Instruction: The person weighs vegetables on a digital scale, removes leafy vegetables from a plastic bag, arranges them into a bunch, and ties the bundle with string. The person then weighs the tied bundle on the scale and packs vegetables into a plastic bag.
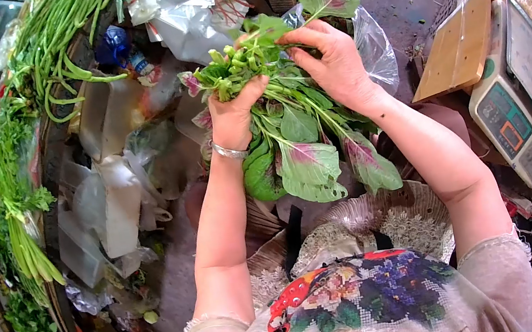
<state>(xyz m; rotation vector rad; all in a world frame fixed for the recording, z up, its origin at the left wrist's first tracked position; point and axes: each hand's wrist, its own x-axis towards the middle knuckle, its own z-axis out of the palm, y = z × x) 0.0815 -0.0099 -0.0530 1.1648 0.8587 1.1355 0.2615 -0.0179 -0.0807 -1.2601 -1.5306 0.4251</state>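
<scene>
The left palm and most of the fingers of the left hand (231,116) are hidden behind a thick bunch of green leafy stems with magenta-centred leaves (309,165), held at the upper centre of the frame. The left thumb lies across the stems, the hand wrapped around them near their cut ends. The bent fingers of the right hand (331,61) nearly meet its thumb at the bunch's top edge; what lies between those tips is hard to make out. At the right of the frame, a brown flat panel (455,47) partly covers a white electronic scale with a green keypad (500,114). Long green bean pods (62,38) are cut off by the upper edge.
</scene>
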